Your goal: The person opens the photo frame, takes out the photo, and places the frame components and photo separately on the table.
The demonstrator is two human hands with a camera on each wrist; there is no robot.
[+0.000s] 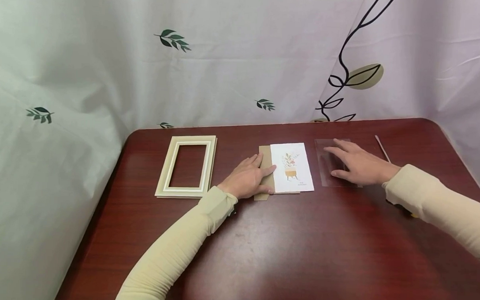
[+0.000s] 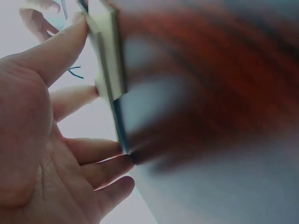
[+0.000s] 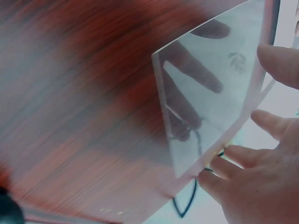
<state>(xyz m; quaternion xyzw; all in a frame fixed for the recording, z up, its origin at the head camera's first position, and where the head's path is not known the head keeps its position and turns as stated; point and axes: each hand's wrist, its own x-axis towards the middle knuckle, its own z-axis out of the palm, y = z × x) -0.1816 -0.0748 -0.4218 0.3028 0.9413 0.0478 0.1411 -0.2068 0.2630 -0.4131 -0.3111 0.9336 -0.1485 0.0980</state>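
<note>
My left hand rests with spread fingers on a brown backing board, its thumb and a fingertip at the edge of a white card printed with a potted plant. The card overlaps the board. In the left wrist view, the fingers reach to the edge of the stacked pieces, none curled round them. To the right, my right hand is over a clear sheet, fingers extended. The right wrist view shows this transparent sheet on the table, with the fingers reflected in it.
An empty cream picture frame lies at the left of the dark red table. Behind the right hand is a thin white stick. A small yellow bit shows beside the right sleeve. A leaf-patterned curtain hangs behind the table.
</note>
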